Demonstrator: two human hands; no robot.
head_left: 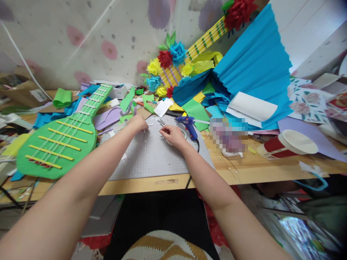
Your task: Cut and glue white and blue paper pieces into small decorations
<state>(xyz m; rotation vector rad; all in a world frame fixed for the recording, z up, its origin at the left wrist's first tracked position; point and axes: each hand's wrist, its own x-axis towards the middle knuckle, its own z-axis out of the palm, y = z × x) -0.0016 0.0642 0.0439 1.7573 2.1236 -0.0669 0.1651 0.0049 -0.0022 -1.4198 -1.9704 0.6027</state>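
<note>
Over the grey cutting mat, my left hand is closed with its fingertips pointing down, close to small white scraps. Whatever it may pinch is too small to make out. A short way to the right, my right hand has thumb and fingers pressed together in a pinch; no object can be made out between them. Just beyond its fingers lies a metal-tipped tool, partly hidden. A white ring, perhaps a tape roll, shows behind that hand. The blue glue gun rests to its right.
A green paper lute lies at the left. Behind stands a yellow paper instrument neck with paper flowers. Blue crepe paper leans at the right, near a paper cup. Coloured paper scraps cover the back of the table.
</note>
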